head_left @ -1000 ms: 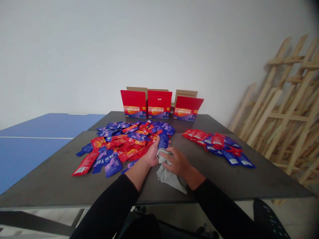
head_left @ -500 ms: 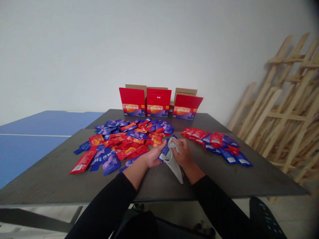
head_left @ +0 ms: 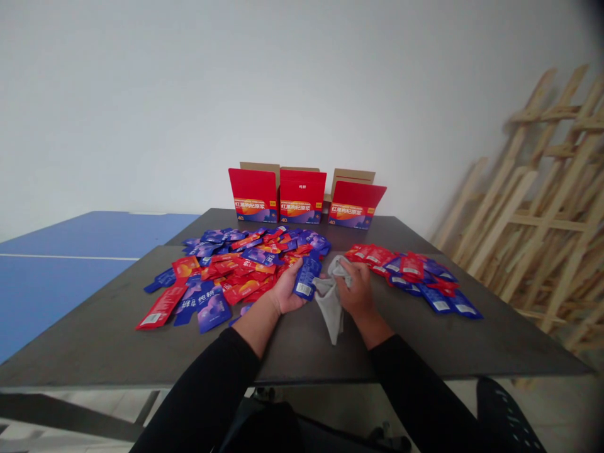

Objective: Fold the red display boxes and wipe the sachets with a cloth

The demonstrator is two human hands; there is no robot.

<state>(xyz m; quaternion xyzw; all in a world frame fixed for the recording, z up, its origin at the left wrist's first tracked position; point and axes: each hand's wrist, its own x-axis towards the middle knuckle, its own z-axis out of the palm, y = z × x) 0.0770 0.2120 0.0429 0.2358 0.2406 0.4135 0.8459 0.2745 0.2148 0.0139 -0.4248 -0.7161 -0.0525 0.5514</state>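
Note:
In my left hand (head_left: 287, 292) is a blue pouch (head_left: 307, 275), its back with a white barcode label turned up toward me. My right hand (head_left: 356, 288) grips a grey cloth (head_left: 331, 308) that hangs down in a point just right of the pouch. To the left lies a loose heap of red and blue pouches (head_left: 240, 267), partly behind my left hand. A smaller group of red and blue pouches (head_left: 410, 270) lies to the right, several with barcode sides up.
Three red printed cartons (head_left: 302, 198) with raised flaps stand at the back of the dark table (head_left: 189, 352). A blue table (head_left: 70, 277) adjoins on the left. Wooden frames (head_left: 542, 220) lean against the wall at right.
The cloth, wrapped over the blue pouch before, has come away to the right with my right hand. The pouch's back now shows uncovered in my left hand.

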